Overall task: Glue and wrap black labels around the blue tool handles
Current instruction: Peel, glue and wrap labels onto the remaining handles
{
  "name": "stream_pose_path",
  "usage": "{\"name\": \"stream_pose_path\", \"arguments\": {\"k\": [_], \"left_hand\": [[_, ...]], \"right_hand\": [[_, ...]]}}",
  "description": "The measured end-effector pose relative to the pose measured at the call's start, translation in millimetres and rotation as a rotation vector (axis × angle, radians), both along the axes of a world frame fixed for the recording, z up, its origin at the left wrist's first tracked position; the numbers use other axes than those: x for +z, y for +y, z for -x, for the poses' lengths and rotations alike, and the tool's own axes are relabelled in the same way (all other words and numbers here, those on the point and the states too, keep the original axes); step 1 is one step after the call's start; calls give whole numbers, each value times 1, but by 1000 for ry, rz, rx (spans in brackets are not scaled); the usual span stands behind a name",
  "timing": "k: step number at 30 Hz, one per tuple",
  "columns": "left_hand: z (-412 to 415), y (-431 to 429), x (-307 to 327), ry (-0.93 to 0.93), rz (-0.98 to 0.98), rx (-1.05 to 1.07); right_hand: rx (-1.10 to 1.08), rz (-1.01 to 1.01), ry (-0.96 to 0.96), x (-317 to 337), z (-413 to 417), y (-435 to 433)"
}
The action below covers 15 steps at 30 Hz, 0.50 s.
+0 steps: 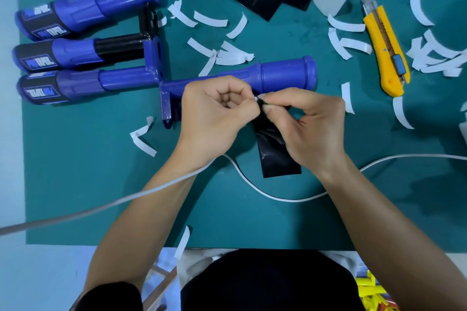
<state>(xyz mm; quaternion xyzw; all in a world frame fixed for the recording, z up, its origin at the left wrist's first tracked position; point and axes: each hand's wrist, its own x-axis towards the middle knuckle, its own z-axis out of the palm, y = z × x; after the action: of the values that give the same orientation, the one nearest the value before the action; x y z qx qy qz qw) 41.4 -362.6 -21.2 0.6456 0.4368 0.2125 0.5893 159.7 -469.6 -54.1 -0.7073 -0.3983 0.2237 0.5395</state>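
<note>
Black label [276,151] at frame centre, just below the bare blue handle [252,81], is pinched at its top corner by left hand [214,113] and right hand [303,124], seemingly peeling backing before wrapping.

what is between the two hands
In the head view, a black label lies between the left hand and the right hand; the fingers of both pinch its upper end, close to the unlabelled blue handle.
</note>
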Motion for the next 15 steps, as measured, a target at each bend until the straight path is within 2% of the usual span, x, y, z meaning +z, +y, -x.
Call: {"name": "stream_pose_path", "arguments": {"k": [4, 8, 15], "left_hand": [[-1, 4, 0, -76, 169, 2], [-3, 4, 1, -132, 260, 16], [-1, 6, -1, -171, 261, 2]], "right_hand": [[-2, -5, 84, 2, -3, 3], [24, -57, 157, 1, -6, 4], [70, -82, 289, -2, -8, 5]]}}
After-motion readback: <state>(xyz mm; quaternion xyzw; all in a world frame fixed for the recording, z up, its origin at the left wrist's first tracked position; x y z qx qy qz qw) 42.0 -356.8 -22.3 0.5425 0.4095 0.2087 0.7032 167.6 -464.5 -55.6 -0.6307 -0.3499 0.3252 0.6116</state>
